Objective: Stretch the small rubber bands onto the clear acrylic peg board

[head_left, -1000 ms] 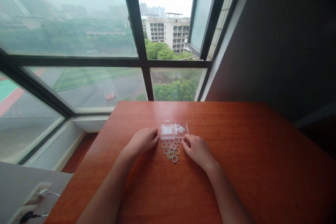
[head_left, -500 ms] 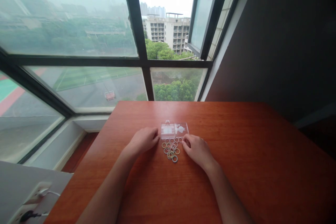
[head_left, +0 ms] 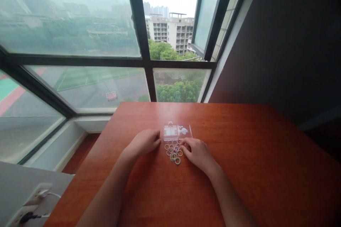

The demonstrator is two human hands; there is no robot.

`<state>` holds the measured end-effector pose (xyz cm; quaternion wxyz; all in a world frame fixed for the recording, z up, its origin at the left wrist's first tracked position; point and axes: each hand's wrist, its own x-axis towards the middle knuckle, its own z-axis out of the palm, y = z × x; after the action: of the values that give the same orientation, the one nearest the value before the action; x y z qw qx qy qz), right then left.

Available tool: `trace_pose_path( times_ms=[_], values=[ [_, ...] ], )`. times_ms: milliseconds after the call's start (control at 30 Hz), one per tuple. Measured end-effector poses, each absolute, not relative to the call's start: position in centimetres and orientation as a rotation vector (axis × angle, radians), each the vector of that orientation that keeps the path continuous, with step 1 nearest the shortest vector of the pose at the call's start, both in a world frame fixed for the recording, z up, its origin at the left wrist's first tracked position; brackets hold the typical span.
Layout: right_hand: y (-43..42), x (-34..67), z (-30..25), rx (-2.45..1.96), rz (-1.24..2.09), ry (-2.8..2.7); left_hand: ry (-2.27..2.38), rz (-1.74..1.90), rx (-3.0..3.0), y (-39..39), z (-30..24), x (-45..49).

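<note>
Loose, overlapping rings (head_left: 175,150) (pastel, apparently)

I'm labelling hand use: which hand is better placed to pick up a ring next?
Probably the right hand: its fingertips are at the right edge of the rings, while the left hand sits apart from them, a gap showing.

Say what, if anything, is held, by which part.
The left hand holds nothing visible; whether the right hand pinches one of the small pastel rings cannot be told.
</note>
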<state>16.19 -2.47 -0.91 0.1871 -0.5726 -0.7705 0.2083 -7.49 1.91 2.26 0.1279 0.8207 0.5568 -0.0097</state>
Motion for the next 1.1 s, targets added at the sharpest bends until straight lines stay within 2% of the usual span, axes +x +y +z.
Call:
trace_pose_path(
  times_ms=[267, 467, 800, 1100],
  values=[
    [-2.9, 15.1, -1.0, -1.609, 0.589, -2.188, 1.673, -0.022, 2.386, 1.8, 2.7, -8.1],
    [-2.8, 15.1, -1.1, -1.619, 0.617, -2.147, 1.745, 0.139, 2.376, 2.0, 3.1, -7.7],
    [-2.5, 15.2, -1.6, -1.507, 0.617, -1.963, 1.166, 0.448, 2.298, 0.8, 3.3, -4.3],
    [-2.4, 15.0, -1.5, -1.459, 0.612, -1.878, 1.119, 0.578, 2.264, 1.3, 2.7, -4.3]
  ],
)
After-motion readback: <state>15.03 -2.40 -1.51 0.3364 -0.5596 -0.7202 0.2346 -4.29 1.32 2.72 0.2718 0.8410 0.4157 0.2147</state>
